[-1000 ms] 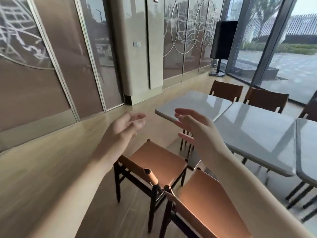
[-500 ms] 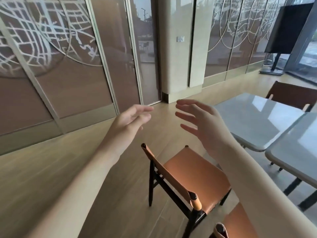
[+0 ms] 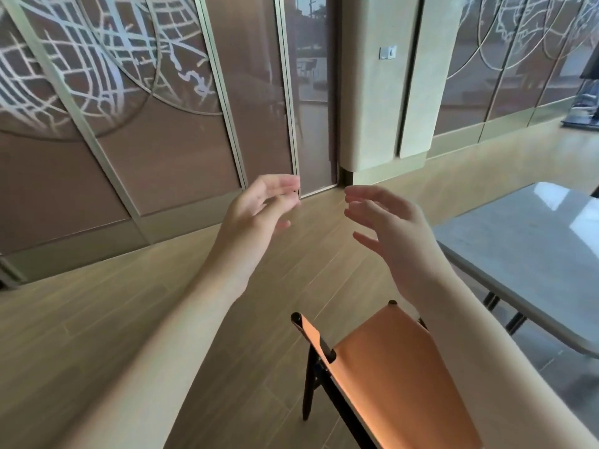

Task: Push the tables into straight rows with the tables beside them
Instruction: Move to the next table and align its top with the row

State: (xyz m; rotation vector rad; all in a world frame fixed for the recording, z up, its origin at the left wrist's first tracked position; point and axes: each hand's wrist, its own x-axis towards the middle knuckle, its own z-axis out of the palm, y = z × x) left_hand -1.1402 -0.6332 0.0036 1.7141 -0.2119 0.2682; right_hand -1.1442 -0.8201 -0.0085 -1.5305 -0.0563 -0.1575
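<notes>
Nearest, bottom centre: orange chair (image 3: pixel 395 377), seat tan-orange, dark frame, back rail toward the camera, standing on the wood floor (image 3: pixel 97 335) just beside the grey table (image 3: pixel 531 254). Probably tucked there as seating for that table; sits directly under the right forearm, so likely in the way of any close approach to the table edge from this side.

Next out, both arms stretched forward at mid-frame, hands raised in the air above the floor. Left hand (image 3: pixel 256 218): fingers (image 3: pixel 285 184) straight to lightly bent, spread loose, palm turned inward, holding nothing, touching nothing. Right hand (image 3: pixel 395 234): fingers (image 3: pixel 363 196) splayed and relaxed, thumb apart, palm facing the left hand, also empty and clear of every surface. Gap between the two hands fairly narrow. Neither hand on the table; right hand near its left edge but apart from it.

Task object: grey table at right, only one corner and part of the top in view, glossy with window reflections, dark legs below, cut off by the frame edge. Neighbouring tables out of view, so alignment of the row impossible to judge here. Judged stage: between pushes or walking round to a new push point, hands held ready and wide; no contact made yet.

Farthest: brown wall panels (image 3: pixel 155 92) with pale line pattern in metal frames, beige pillar (image 3: pixel 369 85) with a small switch plate (image 3: pixel 387 52), more panels running off right.
</notes>
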